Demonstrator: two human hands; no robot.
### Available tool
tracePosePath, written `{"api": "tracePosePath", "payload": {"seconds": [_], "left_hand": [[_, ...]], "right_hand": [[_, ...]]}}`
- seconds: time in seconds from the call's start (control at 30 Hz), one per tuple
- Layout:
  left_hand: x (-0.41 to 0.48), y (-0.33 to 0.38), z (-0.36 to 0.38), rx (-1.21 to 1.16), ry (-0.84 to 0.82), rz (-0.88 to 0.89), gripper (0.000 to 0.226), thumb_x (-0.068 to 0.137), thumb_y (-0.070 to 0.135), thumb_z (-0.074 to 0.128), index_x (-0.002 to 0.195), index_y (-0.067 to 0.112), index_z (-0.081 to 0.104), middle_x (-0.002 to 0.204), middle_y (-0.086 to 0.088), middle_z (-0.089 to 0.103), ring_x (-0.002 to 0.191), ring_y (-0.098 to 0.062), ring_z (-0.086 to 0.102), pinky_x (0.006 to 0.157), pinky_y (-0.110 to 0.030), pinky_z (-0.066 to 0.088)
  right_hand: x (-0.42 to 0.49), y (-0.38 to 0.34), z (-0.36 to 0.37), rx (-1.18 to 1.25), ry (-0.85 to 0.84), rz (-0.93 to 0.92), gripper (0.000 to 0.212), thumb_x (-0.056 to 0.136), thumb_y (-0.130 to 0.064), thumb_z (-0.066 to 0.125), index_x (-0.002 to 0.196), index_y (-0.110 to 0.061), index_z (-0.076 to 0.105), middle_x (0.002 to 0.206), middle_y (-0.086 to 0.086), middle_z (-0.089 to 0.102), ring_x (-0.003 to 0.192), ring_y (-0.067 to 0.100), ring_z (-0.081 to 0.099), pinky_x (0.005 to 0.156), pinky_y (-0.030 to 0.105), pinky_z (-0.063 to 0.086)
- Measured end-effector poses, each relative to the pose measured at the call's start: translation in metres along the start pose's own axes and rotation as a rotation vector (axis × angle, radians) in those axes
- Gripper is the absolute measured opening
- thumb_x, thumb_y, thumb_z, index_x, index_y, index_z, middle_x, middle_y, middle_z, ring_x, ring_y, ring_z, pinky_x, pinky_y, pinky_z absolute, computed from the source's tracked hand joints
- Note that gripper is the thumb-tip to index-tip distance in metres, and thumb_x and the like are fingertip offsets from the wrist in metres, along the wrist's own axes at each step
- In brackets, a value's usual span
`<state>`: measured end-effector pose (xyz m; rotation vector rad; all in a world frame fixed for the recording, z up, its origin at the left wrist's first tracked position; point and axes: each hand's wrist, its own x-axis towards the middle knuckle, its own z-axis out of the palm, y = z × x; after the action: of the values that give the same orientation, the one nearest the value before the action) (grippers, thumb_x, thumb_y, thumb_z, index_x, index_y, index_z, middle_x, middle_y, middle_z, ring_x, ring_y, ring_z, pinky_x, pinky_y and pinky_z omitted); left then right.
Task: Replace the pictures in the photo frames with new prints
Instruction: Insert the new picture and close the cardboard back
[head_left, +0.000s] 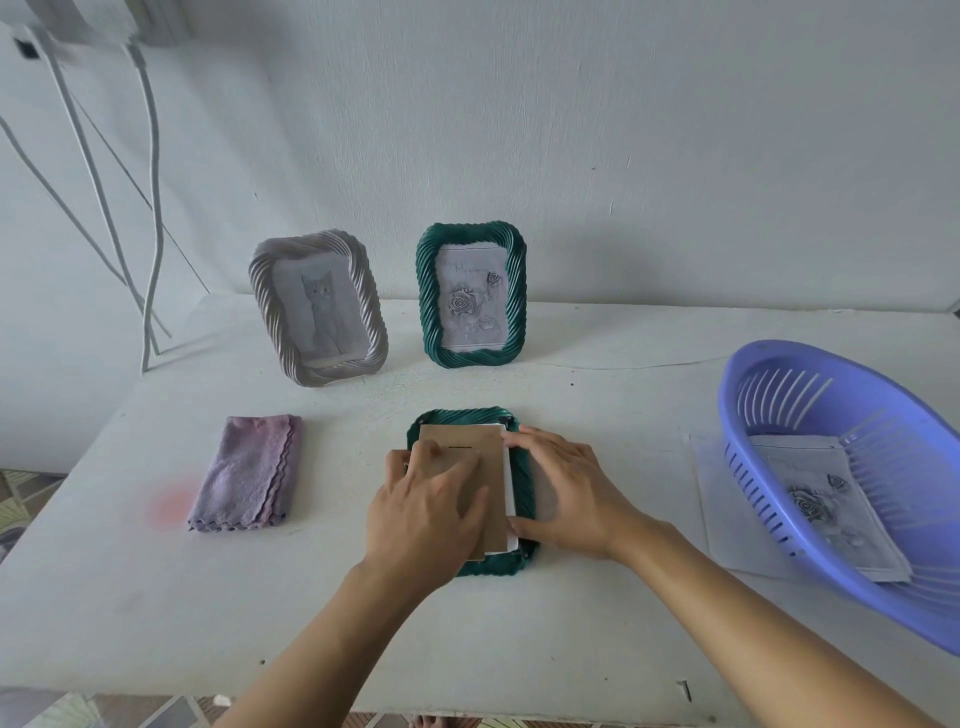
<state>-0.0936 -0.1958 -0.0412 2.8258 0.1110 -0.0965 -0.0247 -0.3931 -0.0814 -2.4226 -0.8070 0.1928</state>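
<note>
- Pressing our left hand (422, 512), flat, on the backing board (462, 440) of the face-down green frame (488, 567).
- Our right hand (566, 493) lies flat on its right edge.

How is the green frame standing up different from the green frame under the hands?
The standing green frame is upright by the wall; the lying green frame is flat, face down. The standing one shows a rose picture; the lying one shows its brown backing board. Only the lying one has the left hand and right hand on it. Both have twisted green rims.
</note>
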Motion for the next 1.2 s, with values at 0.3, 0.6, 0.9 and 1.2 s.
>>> {"api": "tracePosePath", "payload": {"seconds": [0.3, 0.6, 0.9, 1.2], "left_hand": [[0.006, -0.005, 0.004, 0.039, 0.03, 0.026, 0.043, 0.095, 0.061, 0.038, 0.135, 0.047, 0.046, 0.132, 0.008, 0.037, 0.116, -0.02, 0.033, 0.083, -0.029, 0.047], [0.007, -0.007, 0.003, 0.043, 0.002, 0.048, 0.047, 0.096, 0.06, 0.038, 0.14, 0.047, 0.043, 0.133, 0.006, 0.037, 0.114, -0.022, 0.033, 0.087, -0.03, 0.045], [0.012, -0.008, -0.01, -0.014, 0.019, 0.048, 0.038, 0.092, 0.055, 0.049, 0.124, 0.039, 0.061, 0.123, 0.007, 0.045, 0.11, -0.021, 0.037, 0.082, -0.027, 0.04], [0.013, -0.013, -0.008, -0.033, 0.022, 0.055, 0.035, 0.091, 0.055, 0.05, 0.12, 0.04, 0.061, 0.118, 0.007, 0.044, 0.107, -0.02, 0.037, 0.082, -0.028, 0.043]], "right_hand": [[0.003, 0.002, 0.0, 0.002, 0.018, -0.024, 0.072, 0.072, -0.06, 0.071, 0.135, -0.035, 0.046, 0.154, -0.024, 0.033, 0.145, -0.007, 0.016, 0.116, 0.029, 0.019], [0.004, 0.001, -0.001, -0.045, 0.008, -0.026, 0.078, 0.07, -0.066, 0.068, 0.137, -0.032, 0.047, 0.154, -0.023, 0.033, 0.145, -0.005, 0.017, 0.115, 0.027, 0.02], [0.003, -0.002, -0.001, -0.061, -0.004, -0.01, 0.073, 0.074, -0.065, 0.067, 0.137, -0.035, 0.045, 0.155, -0.025, 0.029, 0.145, -0.007, 0.014, 0.115, 0.028, 0.018], [0.003, -0.001, -0.002, -0.048, -0.019, -0.002, 0.074, 0.076, -0.067, 0.067, 0.139, -0.036, 0.044, 0.155, -0.026, 0.029, 0.145, -0.006, 0.014, 0.118, 0.032, 0.019]]}}
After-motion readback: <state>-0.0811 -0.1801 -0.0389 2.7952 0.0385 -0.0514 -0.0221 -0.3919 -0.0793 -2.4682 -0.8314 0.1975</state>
